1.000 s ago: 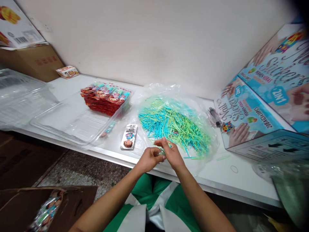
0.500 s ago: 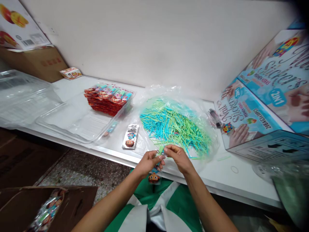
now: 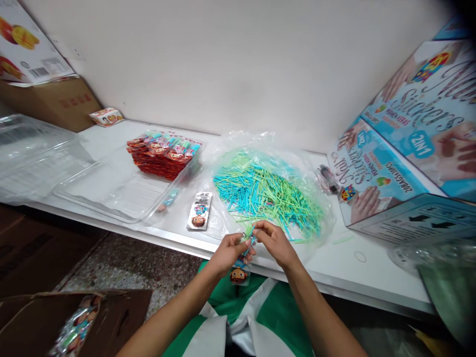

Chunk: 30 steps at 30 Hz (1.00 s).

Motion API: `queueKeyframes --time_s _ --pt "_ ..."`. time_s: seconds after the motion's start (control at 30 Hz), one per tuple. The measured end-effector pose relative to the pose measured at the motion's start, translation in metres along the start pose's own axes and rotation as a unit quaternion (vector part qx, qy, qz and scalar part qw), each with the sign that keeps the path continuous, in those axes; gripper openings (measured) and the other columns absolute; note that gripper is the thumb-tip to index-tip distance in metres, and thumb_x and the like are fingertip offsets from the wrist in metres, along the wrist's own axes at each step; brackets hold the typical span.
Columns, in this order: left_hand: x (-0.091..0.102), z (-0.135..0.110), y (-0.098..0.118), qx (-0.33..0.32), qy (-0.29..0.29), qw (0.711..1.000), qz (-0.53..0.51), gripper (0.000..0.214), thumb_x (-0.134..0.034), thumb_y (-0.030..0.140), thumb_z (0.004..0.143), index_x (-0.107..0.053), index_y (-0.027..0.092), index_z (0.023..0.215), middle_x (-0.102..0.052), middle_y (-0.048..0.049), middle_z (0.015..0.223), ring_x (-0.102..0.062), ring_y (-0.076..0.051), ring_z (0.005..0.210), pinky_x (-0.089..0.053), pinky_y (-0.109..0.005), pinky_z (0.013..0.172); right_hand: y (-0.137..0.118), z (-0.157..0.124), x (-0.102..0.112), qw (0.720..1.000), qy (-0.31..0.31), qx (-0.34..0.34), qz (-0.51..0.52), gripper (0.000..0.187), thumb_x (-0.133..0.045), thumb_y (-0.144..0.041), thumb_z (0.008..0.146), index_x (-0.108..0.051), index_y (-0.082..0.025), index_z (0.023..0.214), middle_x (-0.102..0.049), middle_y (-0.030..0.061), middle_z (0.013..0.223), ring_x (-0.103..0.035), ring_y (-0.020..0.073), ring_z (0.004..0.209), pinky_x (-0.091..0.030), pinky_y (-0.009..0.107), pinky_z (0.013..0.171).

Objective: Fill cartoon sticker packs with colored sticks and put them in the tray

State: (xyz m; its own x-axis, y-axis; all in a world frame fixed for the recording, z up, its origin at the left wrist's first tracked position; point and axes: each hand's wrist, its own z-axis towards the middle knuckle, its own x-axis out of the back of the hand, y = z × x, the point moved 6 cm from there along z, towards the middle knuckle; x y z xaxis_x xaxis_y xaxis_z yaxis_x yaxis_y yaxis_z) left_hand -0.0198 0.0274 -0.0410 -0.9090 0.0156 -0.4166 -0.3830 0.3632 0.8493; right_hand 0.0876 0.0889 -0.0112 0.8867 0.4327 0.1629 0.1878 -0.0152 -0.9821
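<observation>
At the desk's [image 3: 372,275] near edge, the left hand [image 3: 227,252] pinches a cartoon packet [image 3: 238,275] hanging downward; the right hand [image 3: 275,243], fingertips touching it, grips 1 stick [image 3: 250,234], with the stick pile [image 3: 267,196] just beyond.

upper blue box [image 3: 427,116]: "Stickers", "2IN1" | lower blue box [image 3: 374,171]: "Stickers", "20BAGS×30PCS"

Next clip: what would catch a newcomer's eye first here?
The heap of blue and green sticks in the middle stands out most. Just in front of it, the left hand and right hand pinch a small cartoon packet that dangles below them. Big blue sticker boxes loom at the right.
</observation>
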Motion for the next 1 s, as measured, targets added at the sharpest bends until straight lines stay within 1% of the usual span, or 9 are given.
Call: queueKeyframes --time_s 0.13,0.23,0.3,0.4,0.47,0.6,0.73,0.87,1.0 --pt "-0.002 -0.001 0.003 -0.001 -0.002 1.000 0.006 0.041 -0.067 0.049 0.067 -0.060 0.011 0.079 -0.062 -0.0046 0.067 -0.054 -0.010 0.051 -0.040 -0.022 0.050 -0.004 -0.001 0.000 1.000 -0.013 0.001 0.002 0.017 -0.057 -0.033 0.076 -0.061 -0.017 0.081 -0.059 -0.0012 0.069 -0.053 0.0132 0.065 -0.041 0.026 0.063" --pt "-0.004 -0.002 0.003 -0.002 -0.008 1.000 0.008 0.040 -0.067 0.048 0.067 -0.060 0.010 0.078 -0.063 -0.0056 0.068 -0.054 -0.010 0.051 -0.041 -0.022 0.050 -0.001 0.001 0.001 1.000 -0.006 0.003 -0.013 0.013 -0.055 -0.029 0.075 -0.059 -0.017 0.079 -0.057 -0.0024 0.065 -0.052 0.0123 0.061 -0.040 0.025 0.060" --pt "-0.006 -0.002 0.003 -0.001 -0.014 1.000 0.005 0.040 -0.067 0.048 0.068 -0.060 0.010 0.079 -0.064 -0.0063 0.069 -0.055 -0.010 0.052 -0.041 -0.022 0.050 0.001 0.001 0.002 1.000 0.007 0.005 -0.027 0.009 -0.054 -0.023 0.073 -0.058 -0.018 0.079 -0.057 -0.0024 0.066 -0.052 0.0120 0.061 -0.040 0.025 0.059" --pt "-0.007 -0.002 0.001 0.003 -0.019 1.000 -0.006 0.041 -0.067 0.048 0.067 -0.060 0.010 0.081 -0.064 -0.0063 0.068 -0.055 -0.010 0.051 -0.041 -0.021 0.049 0.002 0.000 0.002 1.000 0.014 0.005 -0.021 0.018 -0.051 -0.020 0.073 -0.059 -0.018 0.088 -0.060 -0.0007 0.075 -0.055 0.0127 0.065 -0.042 0.025 0.061" --pt "-0.007 -0.002 0.000 0.003 -0.018 1.000 -0.010 0.042 -0.067 0.049 0.067 -0.060 0.011 0.081 -0.064 -0.0062 0.068 -0.054 -0.010 0.050 -0.042 -0.021 0.049 -0.002 -0.002 0.001 1.000 0.003 0.013 -0.020 0.021 -0.051 -0.023 0.075 -0.059 -0.018 0.093 -0.061 0.0003 0.078 -0.056 0.0139 0.069 -0.043 0.026 0.064" --pt "-0.006 -0.001 0.004 -0.002 -0.019 1.000 0.003 0.042 -0.067 0.050 0.067 -0.060 0.010 0.079 -0.064 -0.0067 0.069 -0.054 -0.010 0.051 -0.043 -0.022 0.051 -0.009 -0.005 0.002 0.998 -0.004 0.029 -0.048 0.021 -0.056 -0.034 0.077 -0.062 -0.018 0.090 -0.061 0.0004 0.073 -0.054 0.0146 0.066 -0.042 0.027 0.063" --pt "-0.007 -0.002 0.007 -0.005 -0.017 1.000 0.005 0.040 -0.067 0.048 0.068 -0.059 0.010 0.077 -0.064 -0.0068 0.067 -0.054 -0.010 0.050 -0.042 -0.022 0.049 -0.011 -0.005 0.004 0.998 -0.001 0.027 -0.051 0.022 -0.057 -0.036 0.078 -0.063 -0.018 0.089 -0.060 -0.0005 0.069 -0.052 0.0135 0.061 -0.041 0.027 0.060" --pt "-0.009 -0.003 0.009 -0.007 -0.022 1.000 0.009 0.039 -0.067 0.047 0.068 -0.058 0.010 0.077 -0.064 -0.0068 0.067 -0.054 -0.010 0.050 -0.042 -0.022 0.049 -0.009 -0.002 0.002 0.998 -0.001 0.027 -0.060 0.018 -0.056 -0.033 0.077 -0.061 -0.018 0.086 -0.057 -0.0015 0.066 -0.050 0.0125 0.059 -0.040 0.026 0.058" --pt "-0.010 -0.004 0.009 -0.005 -0.021 1.000 0.011 0.042 -0.068 0.048 0.067 -0.059 0.009 0.080 -0.064 -0.0067 0.066 -0.055 -0.011 0.050 -0.042 -0.021 0.049 -0.006 0.000 0.001 0.998 0.011 0.032 -0.057 0.011 -0.052 -0.022 0.074 -0.059 -0.019 0.082 -0.057 -0.0016 0.070 -0.052 0.0129 0.062 -0.041 0.025 0.061"
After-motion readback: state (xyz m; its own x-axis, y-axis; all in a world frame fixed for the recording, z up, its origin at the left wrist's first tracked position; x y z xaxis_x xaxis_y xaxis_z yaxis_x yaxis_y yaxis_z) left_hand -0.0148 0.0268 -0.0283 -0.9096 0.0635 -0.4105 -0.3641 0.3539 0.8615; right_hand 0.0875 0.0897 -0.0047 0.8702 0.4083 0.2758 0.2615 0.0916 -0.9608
